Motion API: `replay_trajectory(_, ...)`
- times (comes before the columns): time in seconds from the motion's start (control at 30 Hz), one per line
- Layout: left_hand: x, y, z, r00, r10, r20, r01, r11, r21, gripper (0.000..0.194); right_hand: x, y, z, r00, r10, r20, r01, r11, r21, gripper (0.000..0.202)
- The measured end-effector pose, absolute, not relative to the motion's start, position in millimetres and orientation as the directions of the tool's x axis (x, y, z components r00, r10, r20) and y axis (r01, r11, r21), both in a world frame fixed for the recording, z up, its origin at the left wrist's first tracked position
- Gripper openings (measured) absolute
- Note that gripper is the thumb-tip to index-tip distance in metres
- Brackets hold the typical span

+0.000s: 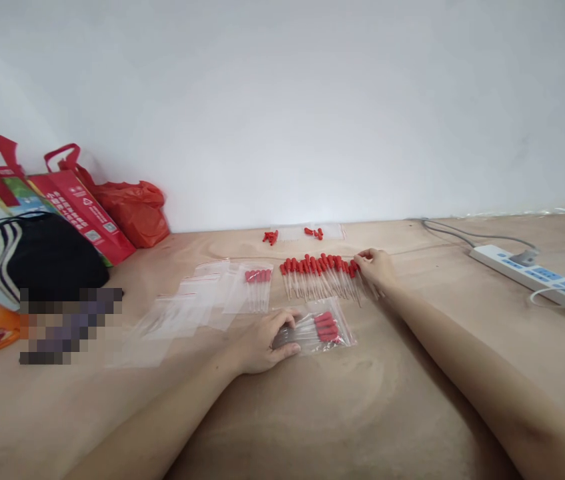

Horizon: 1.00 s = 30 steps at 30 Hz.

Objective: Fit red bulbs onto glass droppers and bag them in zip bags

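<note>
My left hand (269,340) is closed round the left end of a clear zip bag (345,330), pressing it on the wooden table. Inside the bag lie several droppers (326,327), their red bulbs pointing right. Behind it, a row of loose droppers (312,267) with red bulbs and thin pale stems lies side by side, bulbs toward the wall. At the row's right end my right hand (375,267) pinches a dropper by its red bulb; the fingers partly hide it. Left of the row, another clear bag (235,293) holds several droppers.
Overlapping clear zip bags (182,313) spread to the left. Loose red bulbs (271,237) lie by the wall. A white power strip (537,277) with cables is at right. A black drawstring bag (57,257), red shopping bag (82,213) and red plastic bag (135,210) stand at left.
</note>
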<state>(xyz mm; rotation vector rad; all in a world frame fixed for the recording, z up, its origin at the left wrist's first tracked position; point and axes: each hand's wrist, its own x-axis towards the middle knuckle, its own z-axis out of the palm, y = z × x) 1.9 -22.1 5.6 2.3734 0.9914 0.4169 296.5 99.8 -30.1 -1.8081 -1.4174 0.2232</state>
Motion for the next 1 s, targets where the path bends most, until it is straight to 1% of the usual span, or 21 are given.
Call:
replay_trajectory(0.07, 2.2, -22.0, 5.5, 0.687, 0.721, 0.089, 0.557, -0.602, 0.573, 0.024, 300.1, 94.4, -26.8, 0.347, 0.874, 0.339, 0.656, 0.032, -0.754, 0.027)
replay_trajectory(0.1, 2.3, -21.9, 5.3, 0.690, 0.718, 0.098, 0.553, -0.609, 0.569, 0.027, 301.8, 90.0, -25.4, 0.339, 0.877, 0.340, 0.592, 0.082, -0.802, 0.028)
replay_trajectory(0.2, 2.6, -21.2, 4.2, 0.681, 0.723, 0.116, 0.557, -0.614, 0.559, 0.031, 303.5, 70.0, -23.3, 0.335, 0.885, 0.324, 0.310, 0.221, -0.925, 0.034)
replay_trajectory(0.27, 2.9, -20.9, 3.6, 0.670, 0.735, 0.107, 0.574, -0.604, 0.554, 0.030, 300.5, 53.5, -23.7, 0.368, 0.883, 0.290, 0.140, 0.256, -0.956, 0.037)
replay_trajectory(0.33, 3.1, -20.7, 3.1, 0.666, 0.739, 0.100, 0.581, -0.599, 0.551, 0.030, 293.8, 38.0, -25.1, 0.377, 0.893, 0.245, -0.002, 0.265, -0.964, 0.039)
replay_trajectory(0.43, 3.0, -20.6, 2.3, 0.669, 0.736, 0.104, 0.579, -0.604, 0.547, 0.034, 279.8, 22.2, -27.9, 0.320, 0.927, 0.194, -0.134, 0.247, -0.960, 0.041)
replay_trajectory(0.53, 2.4, -20.7, 1.9, 0.667, 0.738, 0.103, 0.586, -0.605, 0.539, 0.038, 267.5, 16.0, -29.0, 0.296, 0.942, 0.159, -0.210, 0.226, -0.951, 0.042)
replay_trajectory(0.63, 2.0, -21.1, 2.4, 0.662, 0.743, 0.092, 0.598, -0.599, 0.532, 0.040, 261.0, 14.1, -27.3, 0.309, 0.944, 0.112, -0.264, 0.198, -0.944, 0.040)
replay_trajectory(0.73, 2.3, -21.7, 3.3, 0.653, 0.753, 0.080, 0.610, -0.586, 0.533, 0.042, 257.5, 10.9, -25.3, 0.310, 0.950, 0.026, -0.342, 0.137, -0.930, 0.035)
replay_trajectory(0.8, 2.7, -22.0, 3.7, 0.645, 0.761, 0.073, 0.616, -0.573, 0.541, 0.044, 253.9, 7.2, -25.2, 0.273, 0.961, -0.045, -0.403, 0.071, -0.913, 0.031)
replay_trajectory(0.87, 3.2, -22.1, 3.9, 0.641, 0.765, 0.064, 0.618, -0.563, 0.549, 0.045, 248.3, 2.7, -26.0, 0.196, 0.976, -0.091, -0.436, 0.004, -0.900, 0.028)
replay_trajectory(0.93, 3.6, -22.0, 4.2, 0.645, 0.761, 0.067, 0.610, -0.566, 0.554, 0.045, 242.0, -1.7, -26.8, 0.104, 0.990, -0.095, -0.395, -0.046, -0.917, 0.028)
replay_trajectory(1.0, 3.9, -21.9, 4.5, 0.654, 0.752, 0.080, 0.596, -0.578, 0.558, 0.044, 236.4, -4.9, -27.1, 0.031, 0.996, -0.081, -0.278, -0.069, -0.958, 0.028)
